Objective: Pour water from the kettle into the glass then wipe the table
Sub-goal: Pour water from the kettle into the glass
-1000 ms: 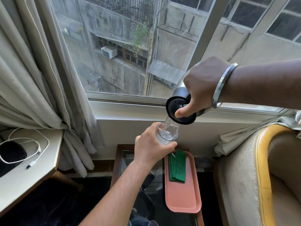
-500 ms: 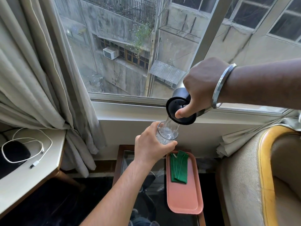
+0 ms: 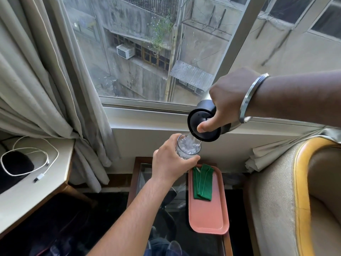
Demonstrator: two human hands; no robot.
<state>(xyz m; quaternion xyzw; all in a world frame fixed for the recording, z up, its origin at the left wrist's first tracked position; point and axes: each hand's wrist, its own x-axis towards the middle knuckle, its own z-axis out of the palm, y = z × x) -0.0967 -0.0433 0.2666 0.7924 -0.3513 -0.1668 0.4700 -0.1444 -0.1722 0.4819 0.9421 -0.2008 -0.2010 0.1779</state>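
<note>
While water is streaming from the tilted kettle [image 3: 203,121] at centre right of the frame, the right hand [image 3: 229,100] is wrapping its fingers [image 3: 207,126] closed around the kettle's dark top, thumb pressing on the lid. The left hand [image 3: 170,164] is gripping the glass [image 3: 188,145] from the side, holding it in the air just below and to the left of the spout, its mouth tipping toward the stream. The kettle's long axis is slanting down and left toward the glass, so the pour is depending on the rim staying under the spout. Below, at lower centre, a green cloth [image 3: 202,182] is lying on a pink tray [image 3: 208,215] on the glass-topped surface [image 3: 140,174], nearer the left hand for the wiping to come.
</note>
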